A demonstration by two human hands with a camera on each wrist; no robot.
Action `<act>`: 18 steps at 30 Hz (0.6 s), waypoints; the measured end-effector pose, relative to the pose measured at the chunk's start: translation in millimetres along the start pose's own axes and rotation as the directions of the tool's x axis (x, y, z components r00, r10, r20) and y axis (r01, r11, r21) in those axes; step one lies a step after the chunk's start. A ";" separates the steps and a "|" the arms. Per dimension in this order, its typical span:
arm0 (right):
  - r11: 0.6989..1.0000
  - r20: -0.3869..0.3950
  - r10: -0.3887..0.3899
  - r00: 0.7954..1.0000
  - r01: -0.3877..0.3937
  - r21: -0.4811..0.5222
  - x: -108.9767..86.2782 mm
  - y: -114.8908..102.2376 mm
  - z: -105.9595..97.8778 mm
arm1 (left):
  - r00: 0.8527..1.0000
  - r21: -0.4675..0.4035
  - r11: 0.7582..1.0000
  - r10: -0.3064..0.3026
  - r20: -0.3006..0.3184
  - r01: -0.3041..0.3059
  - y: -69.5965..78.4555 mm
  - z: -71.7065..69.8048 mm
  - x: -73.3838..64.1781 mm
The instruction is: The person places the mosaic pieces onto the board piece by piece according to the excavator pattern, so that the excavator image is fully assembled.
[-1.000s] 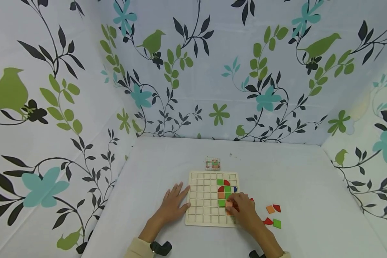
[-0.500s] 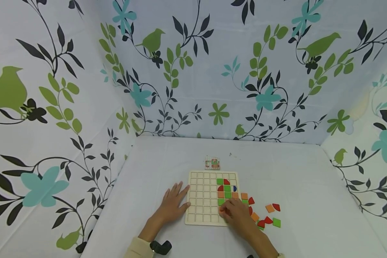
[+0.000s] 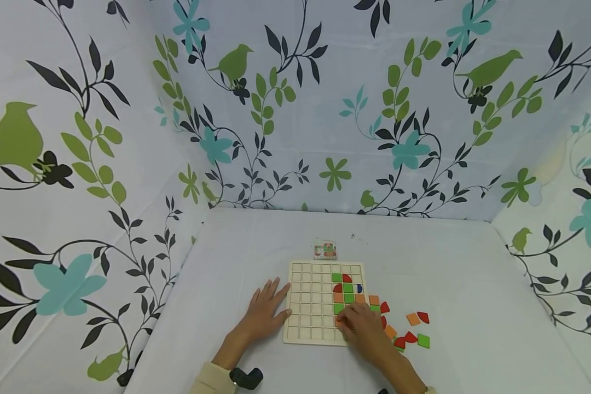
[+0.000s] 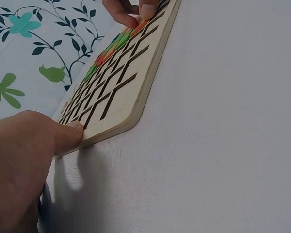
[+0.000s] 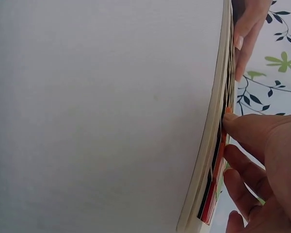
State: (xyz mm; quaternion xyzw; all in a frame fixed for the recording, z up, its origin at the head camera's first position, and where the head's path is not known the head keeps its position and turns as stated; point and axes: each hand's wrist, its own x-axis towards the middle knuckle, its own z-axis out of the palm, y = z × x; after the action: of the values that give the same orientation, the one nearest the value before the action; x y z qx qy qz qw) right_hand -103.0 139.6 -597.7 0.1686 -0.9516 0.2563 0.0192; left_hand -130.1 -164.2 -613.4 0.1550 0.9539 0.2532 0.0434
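Note:
A pale wooden grid board (image 3: 309,329) lies on the white table, with green, red, orange and blue tiles in its right-hand columns. At its left edge rests my left hand (image 3: 263,313), fingers spread and straight; in the left wrist view its thumb (image 4: 73,130) touches the board's rim. My right hand (image 3: 361,328) is over the lower right of the board. Its thumb and fingertips pinch an orange square tile (image 4: 138,26) at a cell, below a green tile (image 3: 339,309). The right hand hides the cells beneath it.
Loose tiles lie right of the board, among them a green tile (image 3: 423,341), an orange tile (image 3: 413,319) and a red quarter-round tile (image 3: 423,317). A small pattern card (image 3: 325,250) lies behind the board. Patterned cloth (image 3: 285,109) surrounds the table.
My right hand has moved left across the board with the orange tile, uncovering another orange tile in the right-hand column, then stayed put. The left hand has not moved.

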 end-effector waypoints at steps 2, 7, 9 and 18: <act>1.000 0.000 0.006 1.000 -0.006 0.004 0.3 -0.3 0.0 | 1.000 -0.003 1.000 0.000 -0.001 0.000 0.1 0.2 0.0; 1.000 0.005 0.020 1.000 -0.020 -0.001 0.7 -2.4 -2.0 | 1.000 0.006 1.000 -0.005 -0.002 0.005 0.3 1.3 0.4; 1.000 -0.003 0.015 1.000 -0.015 -0.003 0.3 -2.6 -2.8 | 1.000 0.010 1.000 -0.007 -0.002 0.007 0.3 1.4 0.6; 0.995 -0.024 0.093 0.995 -0.092 0.033 -3.2 14.3 -14.0 | 1.000 0.011 1.000 -0.016 0.004 0.016 2.4 -0.2 -0.2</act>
State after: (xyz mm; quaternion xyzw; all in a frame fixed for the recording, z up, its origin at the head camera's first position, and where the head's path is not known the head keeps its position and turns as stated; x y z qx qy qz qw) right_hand -105.4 159.1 -592.9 0.1212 -0.9538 0.2744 0.0169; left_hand -129.3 -162.4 -612.0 0.1481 0.9564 0.2473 0.0463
